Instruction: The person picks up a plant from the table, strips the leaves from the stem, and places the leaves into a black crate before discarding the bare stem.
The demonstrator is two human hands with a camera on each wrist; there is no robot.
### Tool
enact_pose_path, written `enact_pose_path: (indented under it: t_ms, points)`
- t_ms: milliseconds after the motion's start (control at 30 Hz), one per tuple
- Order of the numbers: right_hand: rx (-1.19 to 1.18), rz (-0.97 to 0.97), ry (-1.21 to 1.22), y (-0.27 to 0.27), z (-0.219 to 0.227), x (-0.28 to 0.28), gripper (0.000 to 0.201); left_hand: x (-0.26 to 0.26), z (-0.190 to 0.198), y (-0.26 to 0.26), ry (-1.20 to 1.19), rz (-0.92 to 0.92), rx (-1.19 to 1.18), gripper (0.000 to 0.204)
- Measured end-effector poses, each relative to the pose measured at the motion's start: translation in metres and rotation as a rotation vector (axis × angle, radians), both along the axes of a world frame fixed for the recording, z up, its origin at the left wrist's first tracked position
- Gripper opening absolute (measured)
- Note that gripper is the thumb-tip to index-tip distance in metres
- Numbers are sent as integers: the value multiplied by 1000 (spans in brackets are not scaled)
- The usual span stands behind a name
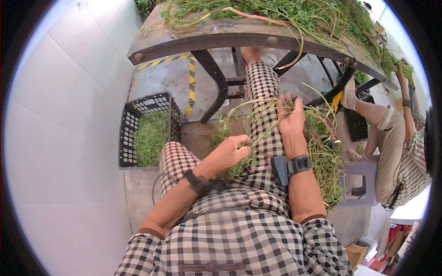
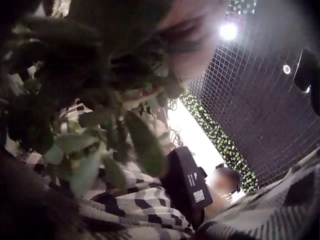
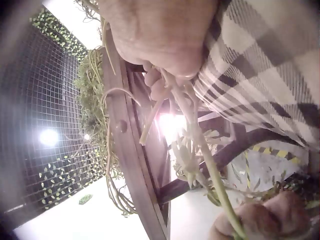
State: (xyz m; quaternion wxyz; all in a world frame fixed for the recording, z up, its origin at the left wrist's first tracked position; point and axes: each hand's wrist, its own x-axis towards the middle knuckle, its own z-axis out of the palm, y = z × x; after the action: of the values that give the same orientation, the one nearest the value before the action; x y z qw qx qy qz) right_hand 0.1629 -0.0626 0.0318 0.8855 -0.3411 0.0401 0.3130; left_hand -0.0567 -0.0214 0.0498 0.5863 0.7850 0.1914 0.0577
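Long leafy green stems (image 1: 246, 103) stretch between the two hands, over the checked trousers. My right hand (image 1: 291, 117) grips several of them, its fingers curled round the stalks. Lower and to the left, my left hand (image 1: 230, 155) pinches one stem between thumb and fingers. The right wrist view shows that pale green stem (image 3: 212, 172) running taut-looking from the right fist down to the left fingertips. Leaves (image 2: 85, 165) hang close before the left wrist camera and hide much of the left hand there.
A wooden table (image 1: 193, 42) heaped with greens (image 1: 271, 11) stands ahead. A black crate (image 1: 120, 138) of leafy tips sits at the left. Trimmed-looking stems (image 1: 327, 170) lie piled beside the right leg. Another person (image 1: 396, 156) sits at the right near a grey stool (image 1: 357, 177).
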Motion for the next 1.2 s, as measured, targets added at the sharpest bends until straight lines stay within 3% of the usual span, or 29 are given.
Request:
enact_pose_path:
  t_ms: [233, 333, 433, 533, 733, 833, 933, 1033, 1133, 1200]
  points:
    - [37, -33, 67, 0, -1, 4, 25, -7, 6, 4, -61, -27, -283, 32]
    - [40, -13, 25, 0, -4, 5, 25, -7, 18, 0, -31, 5, -245, 32]
    - [57, 26, -21, -1, -7, 7, 24, -5, 24, 1, 51, 11, -357, 31]
    - [22, 33, 10, -1, -3, 4, 25, -4, 8, 1, -53, 36, -326, 28]
    - [-16, -49, 56, 1, 3, 0, 23, -5, -9, 7, 61, 145, -131, 22]
    - [12, -42, 58, 2, -4, 5, 23, -2, -14, 4, -52, 172, -36, 21]
    - [-11, -32, 51, 2, -1, 2, 22, -1, -14, 6, 63, 289, -19, 22]
    - [-23, 8, 3, 2, -3, -2, 22, 6, -13, 6, 134, 562, -398, 21]
    - [-20, 19, -1, 4, -1, -3, 21, 7, -16, 8, 80, 619, -526, 19]
    - [-48, 4, 13, 4, 1, -5, 21, 2, -17, 6, 0, 539, -574, 19]
